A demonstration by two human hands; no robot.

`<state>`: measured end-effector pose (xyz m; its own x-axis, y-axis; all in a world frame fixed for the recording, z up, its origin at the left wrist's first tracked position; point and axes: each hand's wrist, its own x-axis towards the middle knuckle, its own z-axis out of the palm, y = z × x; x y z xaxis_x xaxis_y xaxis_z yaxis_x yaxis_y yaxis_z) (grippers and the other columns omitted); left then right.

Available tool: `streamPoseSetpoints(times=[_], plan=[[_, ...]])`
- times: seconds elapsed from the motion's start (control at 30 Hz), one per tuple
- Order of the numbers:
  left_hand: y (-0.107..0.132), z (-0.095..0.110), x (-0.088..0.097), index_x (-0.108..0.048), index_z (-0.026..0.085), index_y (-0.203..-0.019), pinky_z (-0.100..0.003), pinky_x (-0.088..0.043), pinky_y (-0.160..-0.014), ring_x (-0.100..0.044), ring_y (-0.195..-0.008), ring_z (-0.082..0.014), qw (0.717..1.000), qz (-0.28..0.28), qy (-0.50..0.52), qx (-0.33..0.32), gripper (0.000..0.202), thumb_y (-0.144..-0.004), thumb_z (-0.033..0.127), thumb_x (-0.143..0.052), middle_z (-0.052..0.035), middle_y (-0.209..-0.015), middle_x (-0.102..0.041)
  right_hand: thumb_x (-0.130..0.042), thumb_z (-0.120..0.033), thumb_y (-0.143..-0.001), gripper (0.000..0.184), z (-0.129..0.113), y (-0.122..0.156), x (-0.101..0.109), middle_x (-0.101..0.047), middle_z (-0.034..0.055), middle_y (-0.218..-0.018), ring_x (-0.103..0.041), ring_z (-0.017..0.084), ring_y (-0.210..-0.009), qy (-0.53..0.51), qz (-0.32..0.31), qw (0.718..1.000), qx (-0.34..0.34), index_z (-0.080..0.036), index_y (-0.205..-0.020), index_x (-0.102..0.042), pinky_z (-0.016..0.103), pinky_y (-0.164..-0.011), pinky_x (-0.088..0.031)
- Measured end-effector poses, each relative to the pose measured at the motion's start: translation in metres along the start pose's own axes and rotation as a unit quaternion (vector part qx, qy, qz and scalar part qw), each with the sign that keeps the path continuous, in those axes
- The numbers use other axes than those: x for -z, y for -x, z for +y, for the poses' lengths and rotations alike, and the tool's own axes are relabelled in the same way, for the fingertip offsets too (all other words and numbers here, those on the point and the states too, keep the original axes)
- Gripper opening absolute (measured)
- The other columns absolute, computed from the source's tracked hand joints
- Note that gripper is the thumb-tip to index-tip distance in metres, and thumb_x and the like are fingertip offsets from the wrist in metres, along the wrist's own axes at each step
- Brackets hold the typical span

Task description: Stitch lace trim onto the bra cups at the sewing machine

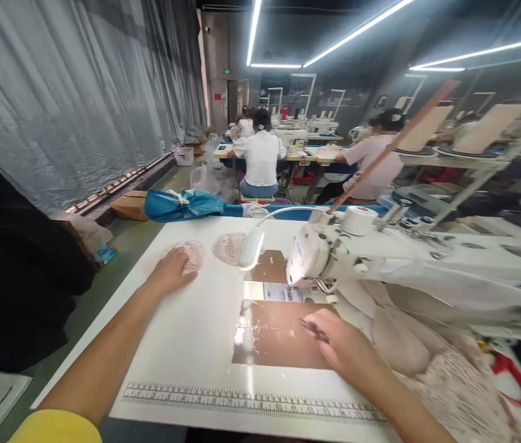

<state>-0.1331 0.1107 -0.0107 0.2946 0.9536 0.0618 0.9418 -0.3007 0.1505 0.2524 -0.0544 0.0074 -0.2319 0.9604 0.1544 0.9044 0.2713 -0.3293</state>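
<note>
My left hand rests on a pale pink lace piece, rounded like a cup, at the table's left side. Its thumb is spread away from the fingers, which lie over the lace. A second lace piece lies a little to the right, apart from the hand. My right hand is closed around a small dark pointed tool, its tip facing left. That hand is above a brown plate in front of the sewing machine. Fingers hide most of the tool.
A lamp arches over the needle area. Pale fabric and lace are heaped at the right, beside a red object. A ruler strip runs along the front edge. Beyond the table are a blue bundle and seated people.
</note>
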Motion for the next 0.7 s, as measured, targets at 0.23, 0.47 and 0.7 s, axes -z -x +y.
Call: streamPoseSetpoints(times=[0.23,0.47,0.7], plan=[[0.021,0.063,-0.001,-0.054,0.020,-0.117,-0.047,-0.033,-0.105,-0.044,-0.125,-0.0303,0.993,-0.005,0.090,-0.074,0.044,-0.084,0.047,-0.046,-0.0101,-0.133,-0.052,-0.042,-0.029,-0.088,0.028,0.099,0.067,0.026,-0.069,0.0178,-0.093,-0.067,0.029,-0.077,0.161,0.055,0.962,-0.214,-0.012,-0.101,-0.061,0.034,-0.057,-0.044],[0.054,0.198,0.000,-0.061,0.021,-0.109,-0.034,-0.049,-0.085,-0.060,-0.098,-0.0216,0.872,-0.216,0.414,-0.148,0.035,-0.084,0.045,-0.056,-0.0072,-0.111,-0.064,-0.038,-0.045,-0.090,0.035,0.103,0.089,0.037,-0.070,0.0095,-0.084,-0.066,0.028,-0.073,0.143,0.131,0.947,-0.257,-0.019,-0.089,-0.061,0.033,-0.053,-0.043],[0.038,0.329,-0.039,-0.066,0.011,-0.086,-0.032,-0.050,-0.077,-0.064,-0.079,-0.0175,0.644,-0.352,0.673,-0.087,0.046,-0.077,0.056,-0.063,-0.0091,-0.085,-0.067,-0.050,-0.033,-0.085,0.018,0.069,0.102,0.018,-0.069,0.0050,-0.083,-0.066,0.020,-0.075,-0.046,0.139,0.988,-0.040,-0.021,-0.091,-0.062,0.029,-0.064,-0.049]])
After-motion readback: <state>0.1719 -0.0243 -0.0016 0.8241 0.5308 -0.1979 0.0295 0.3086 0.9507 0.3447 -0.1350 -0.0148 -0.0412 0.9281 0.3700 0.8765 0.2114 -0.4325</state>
